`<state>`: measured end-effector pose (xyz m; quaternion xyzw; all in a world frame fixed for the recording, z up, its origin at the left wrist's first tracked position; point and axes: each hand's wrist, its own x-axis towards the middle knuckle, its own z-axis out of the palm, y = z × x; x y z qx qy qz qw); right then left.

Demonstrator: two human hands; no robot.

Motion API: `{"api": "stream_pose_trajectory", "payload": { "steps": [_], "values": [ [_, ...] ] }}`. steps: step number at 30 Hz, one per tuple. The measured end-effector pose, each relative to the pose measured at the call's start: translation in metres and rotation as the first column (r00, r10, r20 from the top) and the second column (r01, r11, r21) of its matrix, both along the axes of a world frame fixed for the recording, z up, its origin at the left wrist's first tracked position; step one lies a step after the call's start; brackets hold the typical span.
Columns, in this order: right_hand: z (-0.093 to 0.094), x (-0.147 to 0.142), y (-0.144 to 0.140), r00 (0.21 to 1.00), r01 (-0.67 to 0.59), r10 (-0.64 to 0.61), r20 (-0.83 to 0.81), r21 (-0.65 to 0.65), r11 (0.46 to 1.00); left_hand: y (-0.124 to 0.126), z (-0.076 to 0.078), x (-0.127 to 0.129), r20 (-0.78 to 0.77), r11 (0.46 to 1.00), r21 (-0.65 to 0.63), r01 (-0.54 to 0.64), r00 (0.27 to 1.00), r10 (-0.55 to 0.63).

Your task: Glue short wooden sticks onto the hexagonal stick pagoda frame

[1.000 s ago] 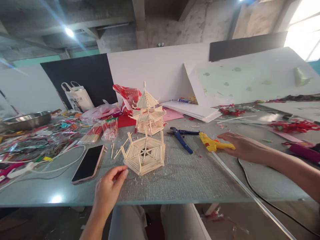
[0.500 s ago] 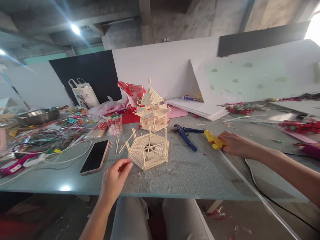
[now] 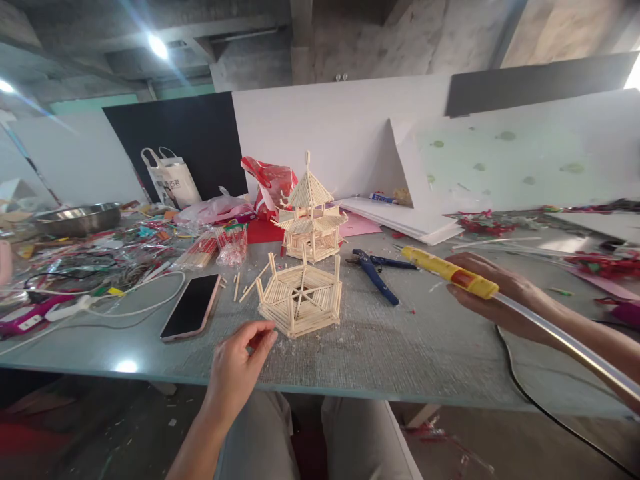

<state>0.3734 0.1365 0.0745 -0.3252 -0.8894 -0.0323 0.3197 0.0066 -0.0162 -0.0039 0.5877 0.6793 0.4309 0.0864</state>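
Observation:
My right hand [image 3: 493, 277] grips a yellow hot glue gun [image 3: 435, 265], raised over the table with its nozzle pointing left. A long clear glue stick [image 3: 555, 330] runs out of its back end. Thumb and forefinger of my left hand [image 3: 243, 360] are pinched together close to the front left corner of a hexagonal frame of thin wooden sticks [image 3: 315, 325]. Whether anything is between those fingertips cannot be made out. Short posts rise from the frame's corners. Behind it stands a tiered stick pagoda [image 3: 310, 223] with a pointed roof.
Blue cutting pliers [image 3: 375, 277] lie right of the frame. To its left are a phone [image 3: 193, 307], loose sticks [image 3: 237, 287] and bagged sticks [image 3: 200, 250]. Cables and a purple power strip [image 3: 33, 320] crowd the left side. A black cord [image 3: 515, 367] crosses the right table edge.
My right hand has lifted the glue gun off the tabletop and turned it, nozzle now leftward. My left hand stays pinched by the frame, shifted only slightly.

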Motion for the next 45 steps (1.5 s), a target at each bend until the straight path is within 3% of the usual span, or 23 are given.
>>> {"api": "stream_pose_trajectory", "payload": {
  "steps": [4, 7, 10, 12, 16, 23, 30, 37, 45],
  "values": [
    [0.012, -0.041, -0.041, 0.98, -0.186, 0.196, 0.047, -0.156, 0.97, 0.0, -0.005, 0.005, -0.016, 1.0, 0.007, 0.026, 1.0, -0.026],
    [0.01, -0.066, -0.063, 0.923, -0.35, 0.38, 0.067, -0.267, 0.898, -0.002, -0.007, 0.005, -0.032, 0.998, 0.025, 0.051, 0.998, -0.05],
    [0.003, -0.083, -0.075, 0.871, -0.409, 0.481, 0.101, -0.392, 0.824, -0.002, -0.005, 0.0, -0.048, 0.996, 0.062, 0.057, 0.997, -0.054],
    [-0.002, -0.091, -0.077, 0.861, -0.421, 0.5, 0.091, -0.424, 0.802, -0.001, -0.002, -0.008, -0.056, 0.994, 0.098, 0.037, 0.998, -0.032],
    [-0.011, -0.101, -0.076, 0.863, -0.452, 0.504, 0.043, -0.38, 0.807, 0.005, 0.006, -0.018, -0.072, 0.987, 0.162, 0.014, 0.997, -0.002],
    [-0.022, -0.113, -0.087, 0.857, -0.423, 0.49, 0.159, -0.328, 0.845, 0.008, 0.013, -0.006, -0.09, 0.981, 0.175, 0.083, 0.994, -0.068],
    [-0.044, -0.111, -0.083, 0.854, -0.411, 0.459, 0.246, -0.223, 0.884, 0.004, 0.005, 0.001, -0.143, 0.978, 0.176, 0.108, 0.986, -0.083],
    [-0.045, -0.111, -0.082, 0.846, -0.4, 0.436, 0.309, -0.173, 0.9, 0.001, -0.003, 0.012, -0.232, 0.975, 0.196, 0.108, 0.971, -0.061],
    [-0.051, -0.114, -0.077, 0.851, -0.397, 0.412, 0.327, -0.114, 0.911, 0.006, -0.002, 0.017, -0.279, 0.979, 0.188, 0.081, 0.96, -0.026]
  ]
}}
